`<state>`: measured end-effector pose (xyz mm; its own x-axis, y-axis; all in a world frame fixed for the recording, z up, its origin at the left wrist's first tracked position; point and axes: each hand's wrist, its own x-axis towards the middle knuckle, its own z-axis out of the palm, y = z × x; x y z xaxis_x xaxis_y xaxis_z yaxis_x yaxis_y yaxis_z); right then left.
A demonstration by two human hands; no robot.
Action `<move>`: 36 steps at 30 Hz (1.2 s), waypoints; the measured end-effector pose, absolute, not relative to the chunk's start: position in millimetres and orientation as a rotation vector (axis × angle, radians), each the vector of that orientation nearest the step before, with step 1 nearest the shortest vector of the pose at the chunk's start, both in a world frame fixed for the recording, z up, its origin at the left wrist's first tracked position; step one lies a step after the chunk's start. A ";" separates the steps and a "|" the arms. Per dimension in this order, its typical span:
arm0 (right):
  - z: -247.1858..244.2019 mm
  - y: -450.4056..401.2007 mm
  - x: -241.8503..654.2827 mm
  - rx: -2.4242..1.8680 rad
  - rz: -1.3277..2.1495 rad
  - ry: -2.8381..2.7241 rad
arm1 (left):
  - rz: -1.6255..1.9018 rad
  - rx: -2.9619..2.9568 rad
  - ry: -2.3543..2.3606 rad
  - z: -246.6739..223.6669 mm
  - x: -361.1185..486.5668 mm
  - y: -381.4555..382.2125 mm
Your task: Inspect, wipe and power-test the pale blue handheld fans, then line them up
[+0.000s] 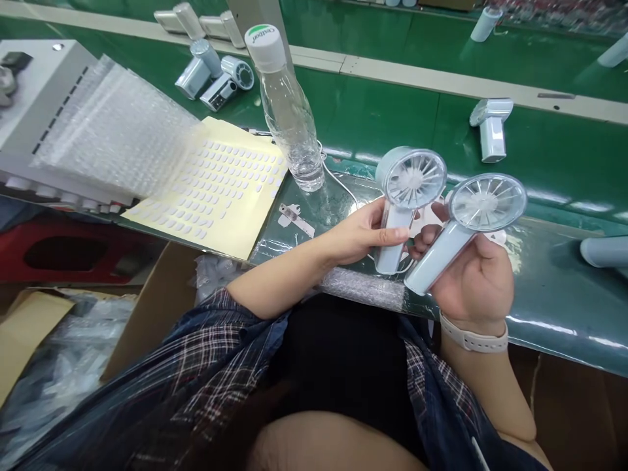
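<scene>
Two pale blue handheld fans are held side by side over the bench's near edge. My left hand (375, 229) is closed around the handle of the left handheld fan (412, 180), its thumb lying across the front. In my right hand (473, 281) the other handheld fan (483, 206) rests slanted, its handle running down and left over the fingers and palm. Both round heads face up, with clear ribbed covers. Some fingertips are hidden behind the handles. A white cable (341, 183) runs from near the bottle towards the space behind the fans.
A water bottle (292, 111) stands left of my hands, beside a yellow sticker sheet (235, 222) and bubble-wrap bags (118, 131) leaning on a grey box (44, 85). More fans (493, 131) lie on the green conveyor (392, 98). Below left is an open carton (147, 314).
</scene>
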<state>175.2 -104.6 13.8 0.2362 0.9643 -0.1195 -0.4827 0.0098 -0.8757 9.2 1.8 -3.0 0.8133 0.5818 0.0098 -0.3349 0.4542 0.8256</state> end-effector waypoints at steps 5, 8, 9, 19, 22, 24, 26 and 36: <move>19.3 -104.6 168.4 -0.977 1.247 -0.581 | 0.597 0.839 0.280 -6.7 7.0 4.0; 21.4 -105.2 169.6 -0.933 1.217 -0.604 | 0.582 0.849 0.211 -5.6 6.1 3.6; 22.0 -105.3 170.7 -0.913 1.204 -0.604 | 0.577 0.868 0.191 -4.5 5.6 3.2; 14.3 -107.1 172.7 -0.911 0.926 -0.532 | 0.605 1.072 0.232 -8.6 2.1 5.9; 6.9 -104.7 172.4 -0.964 0.880 -0.546 | 0.621 1.084 0.240 -11.3 3.9 7.6; 1.5 -102.8 174.0 -1.009 0.874 -0.535 | 0.611 1.084 0.266 -11.3 4.5 8.2; -3.2 -101.7 176.0 -1.026 0.857 -0.541 | 0.591 1.092 0.293 -9.6 4.2 8.6; -2.6 -116.9 184.5 -1.089 0.574 -1.080 | 0.793 1.642 0.342 -10.6 1.6 14.3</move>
<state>184.5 -116.9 -2.6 0.4049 0.8174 0.4097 0.1180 0.3976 -0.9099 1.6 14.3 -10.6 0.7223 0.6194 0.3076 -0.2011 -0.2376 0.9503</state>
